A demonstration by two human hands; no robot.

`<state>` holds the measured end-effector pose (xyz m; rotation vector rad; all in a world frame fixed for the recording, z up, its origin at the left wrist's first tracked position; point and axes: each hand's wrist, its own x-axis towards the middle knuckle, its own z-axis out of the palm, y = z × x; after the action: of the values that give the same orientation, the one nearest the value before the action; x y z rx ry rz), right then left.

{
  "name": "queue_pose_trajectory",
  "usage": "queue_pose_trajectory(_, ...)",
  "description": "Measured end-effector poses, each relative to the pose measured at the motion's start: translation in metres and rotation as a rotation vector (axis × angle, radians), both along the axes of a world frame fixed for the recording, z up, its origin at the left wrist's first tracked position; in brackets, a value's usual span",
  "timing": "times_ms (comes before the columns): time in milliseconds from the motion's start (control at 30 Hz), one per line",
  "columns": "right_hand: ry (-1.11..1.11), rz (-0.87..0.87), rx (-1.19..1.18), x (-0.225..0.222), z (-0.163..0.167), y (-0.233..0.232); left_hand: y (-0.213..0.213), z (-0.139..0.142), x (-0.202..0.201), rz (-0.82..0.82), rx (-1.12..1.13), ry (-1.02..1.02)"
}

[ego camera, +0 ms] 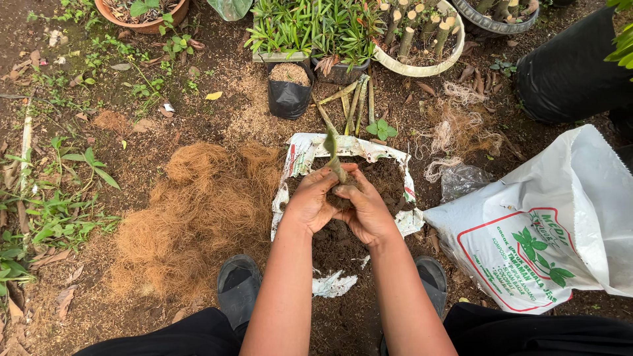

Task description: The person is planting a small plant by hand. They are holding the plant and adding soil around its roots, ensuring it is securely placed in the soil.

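We cup both hands around a clump of dark, crumbly soil packed at the base of a stiff green cutting (331, 153), our left hand (310, 201) and right hand (366, 209) pressed together so the soil keeps its ball shape. We hold it over the torn sack (298, 158) spread on the ground, catching loose earth. Fibrous brown coconut husk (198, 211) lies just beside its left edge.

Dirt ground (165, 125): coir pile (198, 211), torn sack w/ soil (310, 148), white bag (547, 231).
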<state>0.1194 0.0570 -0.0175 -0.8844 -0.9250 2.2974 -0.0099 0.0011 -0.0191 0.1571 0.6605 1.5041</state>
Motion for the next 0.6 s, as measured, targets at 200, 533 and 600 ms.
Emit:
queue_pose_trajectory(200, -0.002, -0.028, 0.089, -0.003, 0.001, -0.005, 0.0, -0.004, -0.005, -0.02, -0.061, 0.01)
queue_pose_trajectory(533, -0.02, 0.068, 0.07, -0.006, 0.028, -0.003, 0.008, 0.011, 0.01, 0.163, -0.355, 0.289)
queue_pose_trajectory(600, 0.017, 0.009, 0.048, -0.008, 0.022, -0.003, 0.01, 0.017, 0.011, 0.189, -0.337, 0.225)
